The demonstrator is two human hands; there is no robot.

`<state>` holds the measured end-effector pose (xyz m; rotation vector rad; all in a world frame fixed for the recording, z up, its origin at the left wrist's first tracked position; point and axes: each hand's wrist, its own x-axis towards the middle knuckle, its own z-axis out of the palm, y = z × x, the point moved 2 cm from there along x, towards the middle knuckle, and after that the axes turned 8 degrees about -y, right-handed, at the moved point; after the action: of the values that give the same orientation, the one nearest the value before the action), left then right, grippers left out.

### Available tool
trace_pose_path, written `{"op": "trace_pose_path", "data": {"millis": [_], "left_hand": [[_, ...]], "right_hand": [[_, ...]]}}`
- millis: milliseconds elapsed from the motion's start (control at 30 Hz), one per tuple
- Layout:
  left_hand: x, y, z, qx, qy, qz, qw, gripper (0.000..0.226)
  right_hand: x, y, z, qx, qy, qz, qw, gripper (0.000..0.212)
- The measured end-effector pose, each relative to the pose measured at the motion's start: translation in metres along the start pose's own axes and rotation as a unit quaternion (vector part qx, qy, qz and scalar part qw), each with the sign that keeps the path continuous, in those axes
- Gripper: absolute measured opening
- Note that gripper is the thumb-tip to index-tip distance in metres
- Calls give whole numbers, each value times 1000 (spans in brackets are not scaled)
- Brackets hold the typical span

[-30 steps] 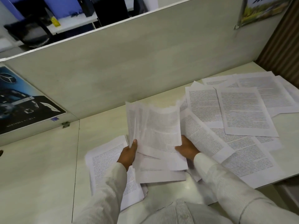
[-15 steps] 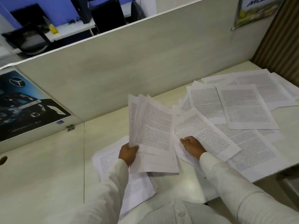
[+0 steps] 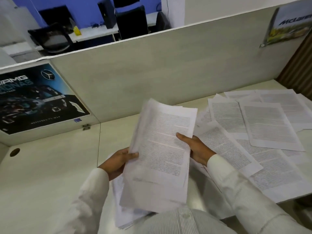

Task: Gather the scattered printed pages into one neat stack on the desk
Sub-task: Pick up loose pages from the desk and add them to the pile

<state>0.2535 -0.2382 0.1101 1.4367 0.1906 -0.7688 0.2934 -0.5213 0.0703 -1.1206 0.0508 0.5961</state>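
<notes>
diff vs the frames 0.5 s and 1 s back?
Right hand left the desk pages and took the right edge of the held sheaf; left hand kept its grip. Loose pages at right and the pile underneath stayed put.

Long white sleeves (image 3: pixel 236 188) on both arms, buttoned cuffs, finely striped white shirt front (image 3: pixel 182 222) (one button visible)

An office cubicle was shown: a pale worktop (image 3: pixel 50 174) was enclosed by low partition panels (image 3: pixel 152 73), to which car posters (image 3: pixel 37 97) were pinned. Beyond the partition, another desk (image 3: pixel 94 33), a dark monitor (image 3: pixel 54 15) and an office chair (image 3: pixel 50 38) were seen.
</notes>
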Motion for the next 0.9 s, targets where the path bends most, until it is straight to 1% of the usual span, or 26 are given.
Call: {"op": "trace_pose_path", "data": {"millis": [67,133,233,300,333,400,467,533,633,733,800,867,900], "left_hand": [[2,2,-2,-32,21,18,999,35],[4,2,-1,-31,25,15,999,37],[9,-3,9,-17,3,-2,1000,40],[15,-6,17,-14,-22,-4,1000,38],[18,-7,20,-10,-22,-2,1000,36],[23,-6,21,8,15,15,1000,31],[26,2,18,15,72,54,996,27],[25,15,15,-8,124,104,987,22],[21,44,15,-49,175,183,966,17],[12,72,21,-97,181,264,942,19],[6,85,30,-127,161,303,931,20],[3,93,40,-150,141,323,924,22],[2,94,44,-150,136,328,923,23]], "right_hand": [[2,-1,4,9,5,-4,1000,43],[3,-1,8,9,11,-1,1000,41],[3,3,19,-10,8,8,1000,41],[2,4,25,-21,16,11,1000,36],[1,4,26,-18,28,9,999,34],[0,3,22,1,52,-6,999,34],[-2,2,16,3,70,-21,997,36],[-3,1,12,-24,90,-16,996,38],[-3,5,9,-54,100,-9,993,43],[0,11,11,-39,98,-2,994,55],[4,12,17,14,109,19,994,66],[10,13,24,86,96,30,991,85],[12,12,28,115,86,25,989,90]]}}
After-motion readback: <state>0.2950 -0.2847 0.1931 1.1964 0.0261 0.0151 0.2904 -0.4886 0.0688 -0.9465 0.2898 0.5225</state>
